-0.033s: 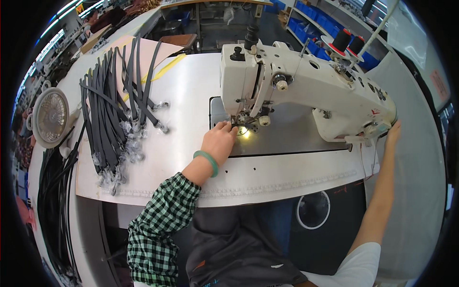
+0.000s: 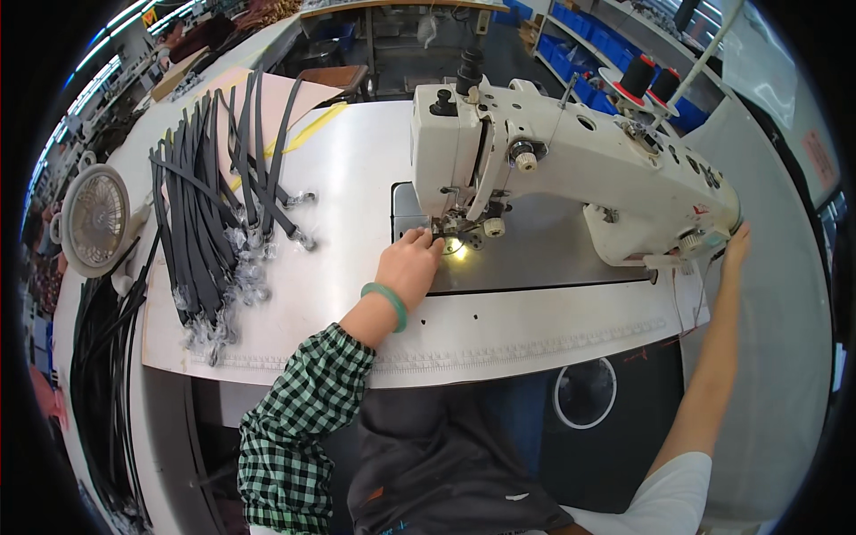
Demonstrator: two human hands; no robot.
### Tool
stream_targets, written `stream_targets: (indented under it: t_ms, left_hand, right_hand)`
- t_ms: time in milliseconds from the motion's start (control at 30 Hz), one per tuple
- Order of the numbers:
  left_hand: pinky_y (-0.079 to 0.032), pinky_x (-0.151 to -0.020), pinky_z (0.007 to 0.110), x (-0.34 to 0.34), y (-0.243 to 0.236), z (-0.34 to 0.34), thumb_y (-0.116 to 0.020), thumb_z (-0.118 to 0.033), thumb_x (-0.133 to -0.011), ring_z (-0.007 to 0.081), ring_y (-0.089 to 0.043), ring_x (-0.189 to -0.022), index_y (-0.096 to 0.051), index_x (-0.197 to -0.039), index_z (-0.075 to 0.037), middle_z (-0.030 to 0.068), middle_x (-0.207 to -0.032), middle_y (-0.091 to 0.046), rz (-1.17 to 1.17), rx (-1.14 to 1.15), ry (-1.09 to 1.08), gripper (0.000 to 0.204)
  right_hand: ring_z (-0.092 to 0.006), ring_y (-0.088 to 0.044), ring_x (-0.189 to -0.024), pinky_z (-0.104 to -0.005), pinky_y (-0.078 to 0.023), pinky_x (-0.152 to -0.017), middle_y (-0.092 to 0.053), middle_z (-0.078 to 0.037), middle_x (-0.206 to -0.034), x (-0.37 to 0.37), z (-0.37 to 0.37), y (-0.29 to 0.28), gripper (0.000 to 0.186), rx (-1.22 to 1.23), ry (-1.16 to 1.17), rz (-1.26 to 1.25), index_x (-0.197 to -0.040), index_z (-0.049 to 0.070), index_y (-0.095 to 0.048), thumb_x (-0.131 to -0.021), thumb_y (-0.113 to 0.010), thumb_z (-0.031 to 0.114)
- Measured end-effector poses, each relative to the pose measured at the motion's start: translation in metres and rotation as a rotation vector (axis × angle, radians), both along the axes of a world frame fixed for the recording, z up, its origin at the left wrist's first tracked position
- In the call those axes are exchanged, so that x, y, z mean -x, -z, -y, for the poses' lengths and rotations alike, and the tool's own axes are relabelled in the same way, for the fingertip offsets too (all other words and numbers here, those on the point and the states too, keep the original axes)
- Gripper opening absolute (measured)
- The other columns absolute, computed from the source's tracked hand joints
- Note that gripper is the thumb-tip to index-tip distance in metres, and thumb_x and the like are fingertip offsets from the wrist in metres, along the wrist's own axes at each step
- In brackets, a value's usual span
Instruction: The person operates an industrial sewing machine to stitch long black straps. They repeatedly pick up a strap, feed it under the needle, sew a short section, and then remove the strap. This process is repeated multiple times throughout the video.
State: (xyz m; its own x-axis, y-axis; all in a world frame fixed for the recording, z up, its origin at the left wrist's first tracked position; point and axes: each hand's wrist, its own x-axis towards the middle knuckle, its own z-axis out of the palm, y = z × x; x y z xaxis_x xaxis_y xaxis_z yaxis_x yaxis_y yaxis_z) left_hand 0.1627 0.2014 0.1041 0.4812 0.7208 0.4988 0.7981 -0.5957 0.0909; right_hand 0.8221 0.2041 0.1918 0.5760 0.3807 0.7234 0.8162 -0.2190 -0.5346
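Note:
A white sewing machine (image 2: 508, 125) stands on a white worktable (image 2: 348, 160), its small light glowing beside the presser foot. My left hand (image 2: 406, 263), with a green bangle and checked sleeve, is at the needle area, fingers bent over a small dark piece that they partly hide. At the machine's far right end, my right hand (image 2: 736, 241) is on the handwheel (image 2: 733, 207), its fingers mostly out of sight. Left of the machine lie several dark straps (image 2: 201, 205) with plastic-wrapped ends, over pink paper (image 2: 308, 89).
A round metal bowl (image 2: 96, 214) and hanging black cords (image 2: 94, 374) are at the far left. Thread cones (image 2: 637, 76) stand behind the machine, near shelves of blue bins (image 2: 562, 58). A brown stool (image 2: 334, 76) is beyond the table, a grey panel (image 2: 776, 339) at the right.

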Motion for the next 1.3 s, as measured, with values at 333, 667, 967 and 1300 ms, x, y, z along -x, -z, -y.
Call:
stream_targets:
  t_ms: [333,667,967,1300]
  left_hand:
    - [-0.049,-0.072,0.03,0.011,-0.006,0.001,-0.059,-0.006,-0.068,0.0201,-0.057,-0.089,-0.063,-0.089,-0.005,0.0062,-0.091,-0.062,-0.007,0.077,0.078,0.02]
    - [-0.05,-0.07,0.03,0.012,-0.012,0.004,-0.059,-0.005,-0.07,0.0186,-0.057,-0.089,-0.064,-0.087,-0.006,0.0051,-0.089,-0.062,0.093,0.039,0.075,0.018]
    - [-0.05,-0.069,0.028,0.007,-0.008,0.001,-0.057,-0.005,-0.069,0.0167,-0.057,-0.091,-0.064,-0.09,-0.008,0.003,-0.092,-0.062,0.022,-0.004,0.044,0.022]
    - [-0.045,-0.065,0.027,0.007,-0.012,0.005,-0.054,-0.01,-0.072,0.0174,-0.052,-0.077,-0.059,-0.092,-0.002,0.0038,-0.076,-0.054,-0.153,-0.134,0.081,0.023]
  right_hand:
    - [-0.0179,-0.055,-0.082,-0.0282,-0.044,-0.068,-0.058,-0.012,-0.095,0.034,0.004,-0.002,0.05,0.028,-0.33,-0.453,-0.107,0.001,-0.052,-0.091,-0.033,0.045]
    - [-0.0162,-0.052,-0.075,-0.0285,-0.043,-0.063,-0.056,-0.008,-0.089,0.023,0.001,-0.006,0.05,0.011,-0.178,-0.272,-0.104,-0.002,-0.05,-0.091,-0.033,0.043]
    - [-0.0162,-0.053,-0.08,-0.029,-0.043,-0.068,-0.056,-0.009,-0.094,0.038,0.012,0.029,0.044,-0.087,-0.246,-0.428,-0.105,-0.001,-0.05,-0.093,-0.032,0.037]
    - [-0.0239,-0.053,-0.095,-0.0341,-0.042,-0.081,-0.053,-0.015,-0.105,0.03,0.002,0.039,0.045,-0.277,-0.336,-0.422,-0.109,-0.003,-0.047,-0.093,-0.031,0.036]
